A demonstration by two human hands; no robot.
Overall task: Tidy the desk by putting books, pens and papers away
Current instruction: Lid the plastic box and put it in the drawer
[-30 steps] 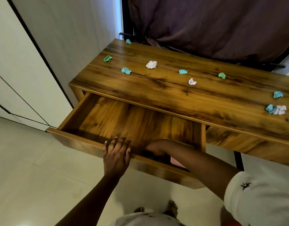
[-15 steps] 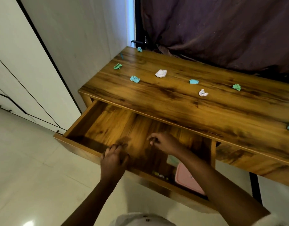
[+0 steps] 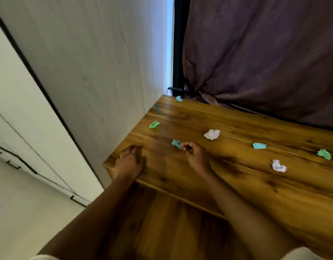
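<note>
Several crumpled paper balls lie on the wooden desk (image 3: 237, 177). My right hand (image 3: 196, 155) is on the desktop with its fingers curled, and its fingertips pinch the right edge of a blue paper ball (image 3: 175, 143) that still rests on the wood. My left hand (image 3: 130, 160) lies palm down on the desk's front left corner and holds nothing. Further paper balls are a green one (image 3: 154, 124), a white one (image 3: 212, 134), a blue one (image 3: 259, 145), a green one (image 3: 323, 154) and a white-pink one (image 3: 278, 166).
The open drawer (image 3: 180, 231) shows below the desk's front edge, partly hidden by my forearms. A pale wall panel (image 3: 98, 72) bounds the desk's left side. A dark curtain (image 3: 265, 62) hangs behind it. A small blue ball (image 3: 179, 98) sits at the back corner.
Both hands have left the drawer and come up onto the desktop. The right hand has reached the blue paper ball; the left has settled on the corner. My view has tilted upward.
</note>
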